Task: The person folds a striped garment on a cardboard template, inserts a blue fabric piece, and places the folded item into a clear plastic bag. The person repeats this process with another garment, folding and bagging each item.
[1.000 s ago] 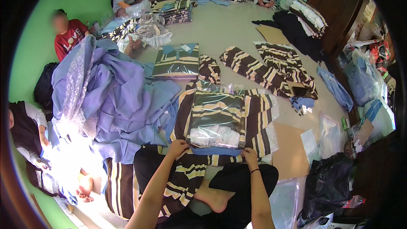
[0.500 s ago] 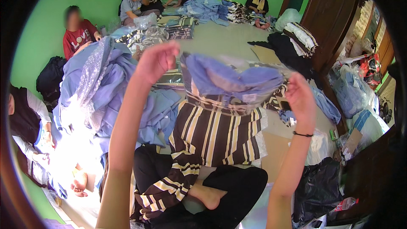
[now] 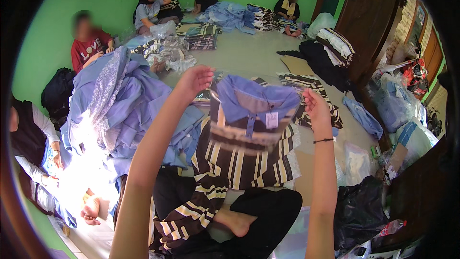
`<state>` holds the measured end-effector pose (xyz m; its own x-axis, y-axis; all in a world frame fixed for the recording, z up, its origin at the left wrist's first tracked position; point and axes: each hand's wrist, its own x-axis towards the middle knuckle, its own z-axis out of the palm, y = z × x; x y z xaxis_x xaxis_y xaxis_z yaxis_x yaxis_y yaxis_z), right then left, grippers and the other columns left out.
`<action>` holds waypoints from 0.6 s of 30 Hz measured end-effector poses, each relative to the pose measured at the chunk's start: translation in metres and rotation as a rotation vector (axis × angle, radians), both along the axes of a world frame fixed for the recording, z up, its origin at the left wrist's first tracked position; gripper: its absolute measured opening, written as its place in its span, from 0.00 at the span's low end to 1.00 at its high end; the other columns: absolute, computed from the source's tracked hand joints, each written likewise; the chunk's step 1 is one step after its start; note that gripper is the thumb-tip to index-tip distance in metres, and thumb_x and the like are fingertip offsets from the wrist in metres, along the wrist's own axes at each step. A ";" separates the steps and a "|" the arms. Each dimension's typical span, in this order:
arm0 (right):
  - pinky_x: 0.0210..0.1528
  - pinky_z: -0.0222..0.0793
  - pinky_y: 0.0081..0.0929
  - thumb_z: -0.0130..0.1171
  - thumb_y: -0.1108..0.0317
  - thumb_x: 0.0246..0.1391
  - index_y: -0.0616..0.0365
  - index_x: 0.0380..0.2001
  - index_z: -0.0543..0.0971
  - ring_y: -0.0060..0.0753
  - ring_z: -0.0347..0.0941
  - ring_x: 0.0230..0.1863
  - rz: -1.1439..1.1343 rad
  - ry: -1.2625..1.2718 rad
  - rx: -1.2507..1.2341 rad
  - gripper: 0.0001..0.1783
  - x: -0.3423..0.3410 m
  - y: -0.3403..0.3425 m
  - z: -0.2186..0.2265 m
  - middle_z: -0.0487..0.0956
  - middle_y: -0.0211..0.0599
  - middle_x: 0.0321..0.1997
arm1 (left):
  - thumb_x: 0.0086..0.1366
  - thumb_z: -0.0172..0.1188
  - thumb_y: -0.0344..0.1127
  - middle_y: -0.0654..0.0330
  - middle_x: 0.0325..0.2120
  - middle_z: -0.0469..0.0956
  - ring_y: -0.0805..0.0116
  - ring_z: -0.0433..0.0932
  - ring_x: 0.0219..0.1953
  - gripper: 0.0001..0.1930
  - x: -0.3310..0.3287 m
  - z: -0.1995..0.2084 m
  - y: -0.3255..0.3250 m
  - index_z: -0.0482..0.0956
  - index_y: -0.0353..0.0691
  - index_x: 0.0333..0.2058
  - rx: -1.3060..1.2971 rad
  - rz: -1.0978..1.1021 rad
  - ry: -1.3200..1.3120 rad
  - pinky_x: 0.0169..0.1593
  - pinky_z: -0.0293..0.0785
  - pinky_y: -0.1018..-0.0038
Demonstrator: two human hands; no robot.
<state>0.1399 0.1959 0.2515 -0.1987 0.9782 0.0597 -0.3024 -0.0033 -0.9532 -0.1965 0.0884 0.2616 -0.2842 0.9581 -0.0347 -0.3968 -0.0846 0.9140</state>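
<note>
A folded striped shirt point(image 3: 256, 129) with a blue collar and a white tag hangs in front of me, apparently inside a clear plastic bag. My left hand point(image 3: 195, 81) has its fingers pinched at the upper left corner. At the other upper corner, my right hand point(image 3: 316, 107) grips the edge between thumb and fingers. Under the raised shirt, a brown, cream and yellow striped garment point(image 3: 239, 163) is spread over the floor and my crossed legs, with its sleeve across one leg.
A large heap of blue garments point(image 3: 129, 100) lies to the left, beside a seated person in red point(image 3: 88, 43). More people sit along the far wall among clothing piles. Folded striped shirts point(image 3: 318, 100), cardboard point(image 3: 297, 65) and a black plastic bag point(image 3: 359, 211) are at right.
The bagged shirt has swung from a tilted, blurred position to hanging with its collar and tag facing me. My left hand moved right and down; my right hand shifted left.
</note>
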 end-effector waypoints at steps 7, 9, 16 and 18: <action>0.23 0.54 0.10 0.52 0.60 0.45 0.53 0.24 0.76 0.10 0.63 0.24 0.055 -0.232 0.018 0.09 0.025 -0.037 -0.117 0.74 0.24 0.24 | 0.56 0.48 0.43 0.66 0.21 0.72 0.76 0.70 0.21 0.13 0.006 -0.134 -0.056 0.73 0.39 0.26 -0.017 -0.092 0.234 0.27 0.65 0.79; 0.16 0.51 0.12 0.52 0.59 0.42 0.55 0.17 0.75 0.12 0.63 0.16 0.016 -0.423 -0.210 0.12 0.028 -0.063 -0.183 0.72 0.26 0.15 | 0.56 0.47 0.45 0.66 0.21 0.72 0.75 0.69 0.20 0.13 0.003 -0.195 -0.079 0.74 0.42 0.27 -0.301 -0.341 0.368 0.25 0.65 0.80; 0.34 0.67 0.39 0.51 0.63 0.42 0.59 0.23 0.76 0.50 0.72 0.31 0.157 -1.384 0.161 0.11 0.004 -0.135 -0.291 0.75 0.48 0.26 | 0.48 0.54 0.37 0.51 0.28 0.72 0.53 0.73 0.32 0.11 0.072 -0.303 -0.100 0.72 0.37 0.29 -0.448 0.027 1.353 0.33 0.69 0.62; 0.37 0.66 0.38 0.51 0.66 0.44 0.59 0.29 0.75 0.47 0.70 0.35 0.211 -1.164 0.339 0.10 -0.020 -0.145 -0.295 0.74 0.45 0.31 | 0.44 0.58 0.33 0.53 0.31 0.69 0.55 0.70 0.37 0.16 0.093 -0.306 -0.080 0.69 0.39 0.35 -0.161 -0.068 1.482 0.39 0.66 0.63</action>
